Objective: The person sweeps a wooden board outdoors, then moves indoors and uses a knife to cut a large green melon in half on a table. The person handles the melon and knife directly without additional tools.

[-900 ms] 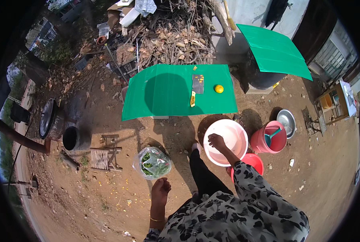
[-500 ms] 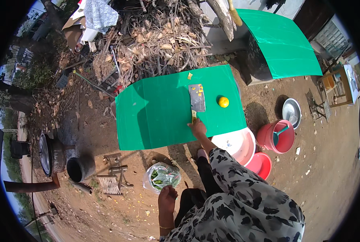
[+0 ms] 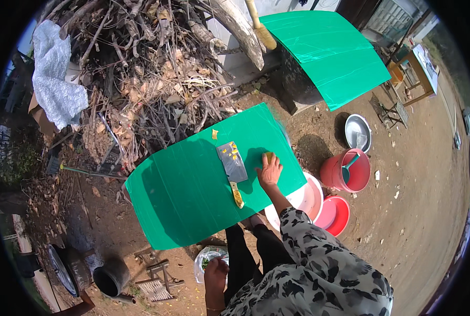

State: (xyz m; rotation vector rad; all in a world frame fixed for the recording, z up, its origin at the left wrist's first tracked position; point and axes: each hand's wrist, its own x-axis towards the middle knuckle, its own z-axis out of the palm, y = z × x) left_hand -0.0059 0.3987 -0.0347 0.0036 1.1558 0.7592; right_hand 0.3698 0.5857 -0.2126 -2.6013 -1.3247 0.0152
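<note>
Head view: the right hand (image 3: 269,169) lies palm-down on the green surface (image 3: 193,195), fingers cupped over a small yellow fruit (image 3: 268,156) near the far edge. Just left of it lies a cleaver (image 3: 232,164), blade flecked with yellow bits. The left hand (image 3: 215,267) hangs low, touching a clear bag of greens (image 3: 206,259) on the ground; whether it grips is unclear.

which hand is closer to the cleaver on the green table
Right. The right hand rests on the green table just beside the cleaver, over a yellow fruit. The left hand is down low by the bag of greens, well off the table.
</note>
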